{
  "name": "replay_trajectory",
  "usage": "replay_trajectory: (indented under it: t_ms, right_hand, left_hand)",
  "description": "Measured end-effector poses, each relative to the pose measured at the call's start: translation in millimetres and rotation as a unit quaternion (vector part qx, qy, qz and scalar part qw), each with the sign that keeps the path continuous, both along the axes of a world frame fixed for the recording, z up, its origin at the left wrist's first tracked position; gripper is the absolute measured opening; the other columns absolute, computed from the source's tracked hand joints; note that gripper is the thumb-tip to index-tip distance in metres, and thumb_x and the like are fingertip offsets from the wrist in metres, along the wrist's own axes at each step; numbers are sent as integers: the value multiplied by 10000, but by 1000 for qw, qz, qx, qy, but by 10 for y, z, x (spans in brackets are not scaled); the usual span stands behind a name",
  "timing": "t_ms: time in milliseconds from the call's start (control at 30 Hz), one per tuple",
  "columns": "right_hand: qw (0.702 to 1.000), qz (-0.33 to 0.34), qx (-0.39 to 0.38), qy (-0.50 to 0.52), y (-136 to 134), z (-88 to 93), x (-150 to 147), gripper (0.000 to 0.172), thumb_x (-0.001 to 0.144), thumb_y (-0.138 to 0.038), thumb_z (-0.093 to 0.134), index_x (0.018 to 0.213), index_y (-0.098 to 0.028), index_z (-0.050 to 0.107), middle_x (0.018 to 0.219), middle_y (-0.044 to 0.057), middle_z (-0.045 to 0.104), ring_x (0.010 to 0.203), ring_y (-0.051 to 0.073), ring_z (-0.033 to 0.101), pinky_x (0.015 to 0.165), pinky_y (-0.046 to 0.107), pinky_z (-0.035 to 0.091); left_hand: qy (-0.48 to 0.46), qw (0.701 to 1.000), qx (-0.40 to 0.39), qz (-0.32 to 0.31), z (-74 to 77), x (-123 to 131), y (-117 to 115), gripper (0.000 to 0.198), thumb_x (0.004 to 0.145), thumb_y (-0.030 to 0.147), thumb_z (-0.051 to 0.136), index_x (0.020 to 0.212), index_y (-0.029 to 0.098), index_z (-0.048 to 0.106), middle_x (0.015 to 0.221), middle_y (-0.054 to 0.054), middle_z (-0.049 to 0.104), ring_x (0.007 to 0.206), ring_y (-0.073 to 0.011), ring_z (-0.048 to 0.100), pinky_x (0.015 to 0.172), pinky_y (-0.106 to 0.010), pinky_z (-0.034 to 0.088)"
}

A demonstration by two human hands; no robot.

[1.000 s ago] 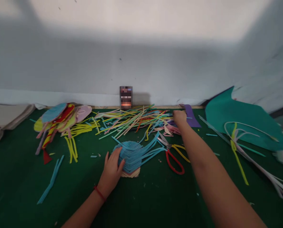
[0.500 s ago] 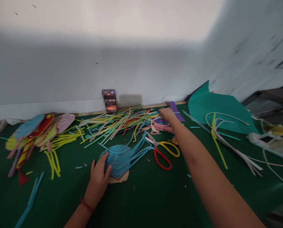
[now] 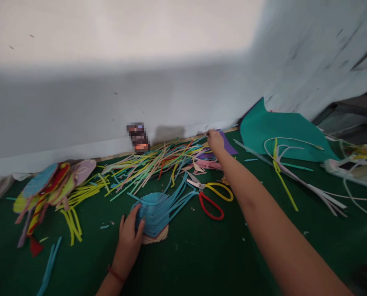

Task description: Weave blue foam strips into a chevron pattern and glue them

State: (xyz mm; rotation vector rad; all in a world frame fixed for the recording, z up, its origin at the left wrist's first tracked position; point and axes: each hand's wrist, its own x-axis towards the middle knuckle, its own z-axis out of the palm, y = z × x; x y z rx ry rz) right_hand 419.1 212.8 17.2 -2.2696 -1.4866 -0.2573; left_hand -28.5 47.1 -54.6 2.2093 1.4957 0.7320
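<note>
My left hand [image 3: 129, 232] lies on the left side of a blue woven strip piece [image 3: 156, 209] on the green mat, fingers curled against it. Loose blue strip ends fan out from the piece toward the upper right. My right hand [image 3: 214, 140] is stretched far forward to the right end of a heap of coloured foam strips [image 3: 158, 162] by the wall. Its fingers are pinched together at the strip ends; what they hold is too small to make out. A purple foam piece [image 3: 228, 146] lies just right of that hand.
Scissors with a red and a yellow handle [image 3: 211, 197] lie right of the woven piece. Finished coloured shapes [image 3: 52, 183] are stacked at the left. A teal foam sheet [image 3: 282, 137] and long white and yellow strips [image 3: 294, 181] lie at the right, and a white wall runs behind.
The view has swung to the right and tilted. My right hand stays at the right end of the strip heap, lifted slightly toward the wall. My left hand remains on the woven piece.
</note>
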Motion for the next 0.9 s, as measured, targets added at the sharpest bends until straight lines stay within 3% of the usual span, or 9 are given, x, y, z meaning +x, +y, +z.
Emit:
replay_trajectory:
  t_ms: [167, 267, 333, 433, 533, 600, 767, 833, 900]
  right_hand:
    - [988, -52, 142, 40, -9, 161, 78, 404, 907, -128, 233, 1256, -88, 432, 1225, 195, 506, 1139, 240, 477, 961, 354, 374]
    - [943, -68, 291, 144, 9, 310, 81, 391, 913, -173, 241, 1241, -101, 439, 1224, 177, 498, 1169, 226, 458, 1016, 368, 349]
    - [910, -68, 343, 224, 18, 426, 24, 406, 917, -202, 237, 1267, -100, 417, 1261, 181, 472, 1208, 223, 437, 1037, 379, 343]
    - [876, -14, 366, 313, -2, 584, -212, 466, 927, -238, 209, 1365, -119, 312, 1372, 168, 394, 1292, 202, 375, 1075, 385, 319]
    - [861, 95, 355, 351, -153, 649, -681, 508, 930, -314, 262, 1414, -159, 267, 1435, 115, 370, 1330, 173, 349, 1117, 370, 276]
    - [859, 137, 336, 360, -394, 607, -1105, 510, 925, -375, 307, 1402, -198, 326, 1424, 81, 418, 1312, 166, 390, 1113, 362, 299]
    - [775, 263, 275, 505, -1416, 213, -2145, 485, 886, -432, 445, 1352, -298, 440, 1431, 3, 435, 1341, 170, 375, 1141, 384, 284]
    - [748, 280, 248, 548, -1792, 16, -2396, 474, 874, -423, 482, 1339, -335, 455, 1475, -40, 365, 1366, 181, 337, 1142, 400, 291]
    - [743, 268, 232, 568, -2044, -141, -2531, 495, 861, -417, 509, 1345, -330, 453, 1504, -46, 308, 1379, 199, 312, 1143, 413, 289]
  left_hand:
    - [-8, 1000, 6, 2, -22, -19, 12, 448, 926, 384, 334, 1326, 197, 410, 1344, -127, 532, 1265, -248, 474, 1117, -557, 204]
    - [-14, 1000, 11, 2, -34, -23, 26, 446, 922, 393, 336, 1325, 220, 417, 1334, -115, 543, 1258, -250, 482, 1115, -560, 208]
    - [-15, 1000, 11, 4, -33, -17, 32, 443, 922, 394, 332, 1323, 229, 425, 1327, -108, 551, 1256, -249, 485, 1113, -561, 211]
    - [-16, 1000, 14, 3, -22, -10, 37, 443, 919, 396, 340, 1317, 230, 442, 1315, -108, 561, 1249, -256, 490, 1104, -573, 220]
    - [-11, 999, 35, 3, -10, -11, 39, 442, 919, 384, 354, 1316, 216, 451, 1310, -119, 561, 1243, -259, 493, 1099, -580, 224]
    - [-5, 998, 58, 3, 1, -13, 31, 431, 920, 376, 363, 1301, 207, 474, 1332, -124, 539, 1262, -258, 472, 1101, -574, 227]
    - [-4, 997, 76, -6, 36, 7, -38, 394, 928, 350, 380, 1260, 193, 519, 1370, -121, 502, 1303, -233, 427, 1114, -535, 236]
    - [-15, 997, 73, -7, 59, 28, -70, 395, 933, 344, 379, 1265, 176, 510, 1370, -133, 500, 1304, -232, 425, 1115, -539, 231]
    - [-29, 997, 74, -9, 98, 51, -98, 404, 931, 343, 394, 1270, 152, 500, 1376, -150, 487, 1304, -235, 421, 1120, -533, 220]
